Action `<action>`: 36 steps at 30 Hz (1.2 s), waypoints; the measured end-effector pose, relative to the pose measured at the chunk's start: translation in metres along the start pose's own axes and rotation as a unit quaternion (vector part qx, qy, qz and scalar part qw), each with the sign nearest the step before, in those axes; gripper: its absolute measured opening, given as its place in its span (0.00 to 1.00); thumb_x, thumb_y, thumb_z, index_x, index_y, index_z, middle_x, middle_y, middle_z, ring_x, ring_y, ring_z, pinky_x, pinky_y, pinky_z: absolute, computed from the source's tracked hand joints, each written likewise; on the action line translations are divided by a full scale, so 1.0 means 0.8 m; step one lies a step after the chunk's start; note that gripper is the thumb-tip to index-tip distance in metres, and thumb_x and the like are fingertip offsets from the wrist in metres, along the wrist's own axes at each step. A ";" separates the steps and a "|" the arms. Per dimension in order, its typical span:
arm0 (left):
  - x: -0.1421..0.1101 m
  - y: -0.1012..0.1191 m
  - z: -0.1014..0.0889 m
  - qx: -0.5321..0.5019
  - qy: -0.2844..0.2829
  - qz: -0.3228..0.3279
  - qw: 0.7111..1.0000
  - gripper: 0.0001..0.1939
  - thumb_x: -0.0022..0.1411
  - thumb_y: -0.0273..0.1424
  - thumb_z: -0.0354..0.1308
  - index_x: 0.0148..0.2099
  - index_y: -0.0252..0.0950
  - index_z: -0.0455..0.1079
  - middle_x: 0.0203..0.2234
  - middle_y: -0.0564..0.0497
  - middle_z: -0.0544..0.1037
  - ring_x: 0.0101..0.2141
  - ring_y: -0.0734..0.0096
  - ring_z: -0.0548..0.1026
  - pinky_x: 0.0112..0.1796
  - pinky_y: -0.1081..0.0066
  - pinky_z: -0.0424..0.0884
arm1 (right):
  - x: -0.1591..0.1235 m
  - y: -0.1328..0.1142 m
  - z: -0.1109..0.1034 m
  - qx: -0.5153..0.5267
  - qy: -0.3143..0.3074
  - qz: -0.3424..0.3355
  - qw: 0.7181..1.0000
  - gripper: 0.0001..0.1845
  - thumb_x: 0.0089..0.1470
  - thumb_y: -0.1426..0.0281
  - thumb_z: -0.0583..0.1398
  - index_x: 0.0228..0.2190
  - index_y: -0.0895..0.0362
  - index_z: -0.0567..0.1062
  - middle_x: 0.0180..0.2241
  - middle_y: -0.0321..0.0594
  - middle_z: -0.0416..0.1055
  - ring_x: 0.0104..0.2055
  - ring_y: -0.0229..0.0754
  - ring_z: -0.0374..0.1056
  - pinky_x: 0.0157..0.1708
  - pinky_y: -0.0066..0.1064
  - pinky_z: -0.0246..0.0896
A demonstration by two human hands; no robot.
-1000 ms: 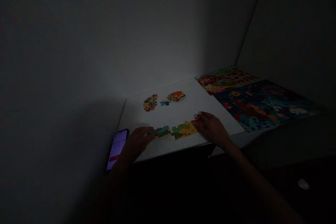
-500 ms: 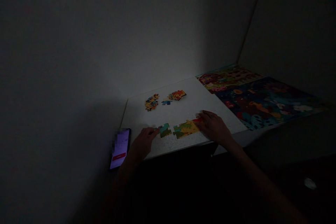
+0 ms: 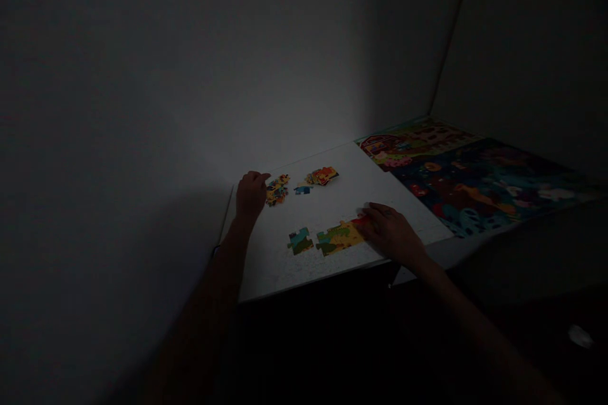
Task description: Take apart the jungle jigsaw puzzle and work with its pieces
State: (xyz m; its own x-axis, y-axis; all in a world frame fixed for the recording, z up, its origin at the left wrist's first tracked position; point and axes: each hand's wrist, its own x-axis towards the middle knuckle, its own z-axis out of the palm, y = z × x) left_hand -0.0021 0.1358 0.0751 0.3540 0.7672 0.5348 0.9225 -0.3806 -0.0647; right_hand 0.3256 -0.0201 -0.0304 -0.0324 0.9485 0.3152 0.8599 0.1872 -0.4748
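In dim light a white board [image 3: 327,202] carries jigsaw pieces. My left hand [image 3: 250,193] reaches to the far left pile of loose pieces [image 3: 277,190], fingers curled at its edge; whether they grip a piece is unclear. My right hand [image 3: 390,233] lies flat on the board, fingers pressing the right end of a joined yellow-green strip [image 3: 339,237]. A lone teal piece [image 3: 299,241] lies just left of that strip, apart from it. Another small cluster, red and orange [image 3: 322,175], with a blue piece [image 3: 302,189] beside it, sits at the back.
Two colourful finished puzzle pictures [image 3: 456,171] lie to the right of the board, along the wall corner. Walls close in on the left and behind. The board's front edge drops into darkness. A pale scrap [image 3: 579,335] lies low at the right.
My left hand let go of the teal piece near the front and moved back to the far left pile. The phone at the left is now hidden behind my arm. My right hand stayed put.
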 end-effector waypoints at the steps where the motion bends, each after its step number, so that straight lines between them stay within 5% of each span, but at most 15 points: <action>1: 0.008 0.004 0.008 0.002 -0.002 -0.008 1.000 0.16 0.65 0.22 0.48 0.49 0.36 0.76 0.39 0.43 0.74 0.42 0.59 0.71 0.46 0.62 0.67 | 0.000 0.000 0.000 0.002 0.000 0.000 1.000 0.23 0.61 0.58 0.56 0.52 0.59 0.74 0.57 0.54 0.69 0.59 0.56 0.64 0.57 0.48 0.60; 11: -0.024 0.025 0.078 -0.032 -0.062 -0.042 0.997 0.12 0.65 0.25 0.52 0.45 0.33 0.76 0.40 0.41 0.76 0.43 0.58 0.73 0.47 0.61 0.68 | -0.003 0.000 -0.003 0.011 0.017 0.015 1.000 0.23 0.62 0.61 0.55 0.53 0.60 0.72 0.57 0.54 0.68 0.60 0.54 0.62 0.58 0.46 0.59; 18: -0.098 0.082 0.057 -0.160 -0.023 -0.047 0.986 0.14 0.67 0.29 0.49 0.48 0.37 0.75 0.43 0.45 0.76 0.47 0.59 0.73 0.52 0.56 0.68 | -0.006 0.007 -0.008 0.018 0.109 0.122 0.986 0.18 0.59 0.64 0.55 0.45 0.61 0.75 0.45 0.54 0.73 0.50 0.55 0.67 0.53 0.46 0.61; 24: -0.170 0.156 0.031 -0.176 -0.097 -0.045 0.979 0.24 0.65 0.43 0.55 0.59 0.37 0.69 0.56 0.39 0.70 0.57 0.51 0.66 0.57 0.47 0.62 | -0.013 -0.043 -0.020 -0.121 0.005 0.244 0.962 0.28 0.55 0.51 0.60 0.46 0.63 0.71 0.45 0.64 0.71 0.49 0.63 0.69 0.46 0.49 0.64; 29: -0.177 0.164 0.021 -0.166 -0.127 -0.008 0.978 0.30 0.62 0.51 0.57 0.61 0.42 0.67 0.61 0.38 0.65 0.62 0.47 0.60 0.61 0.41 0.52 | -0.002 -0.074 -0.027 -0.145 -0.078 0.277 0.947 0.30 0.53 0.51 0.62 0.46 0.62 0.68 0.47 0.64 0.71 0.50 0.63 0.70 0.45 0.48 0.65; 36: -0.176 0.163 0.020 -0.201 -0.128 -0.015 0.971 0.27 0.60 0.51 0.59 0.57 0.43 0.72 0.60 0.40 0.66 0.62 0.47 0.61 0.62 0.42 0.52 | 0.013 -0.068 -0.029 -0.121 -0.122 0.287 0.942 0.28 0.52 0.54 0.62 0.46 0.62 0.68 0.46 0.61 0.73 0.50 0.58 0.72 0.45 0.42 0.67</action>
State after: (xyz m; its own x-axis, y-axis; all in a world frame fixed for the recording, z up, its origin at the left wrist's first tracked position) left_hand 0.0706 -0.0130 -0.0222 0.4021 0.8644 0.3018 0.8161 -0.4878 0.3097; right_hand 0.2906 -0.0261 0.0180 0.3824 0.9120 -0.1486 0.8617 -0.4101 -0.2989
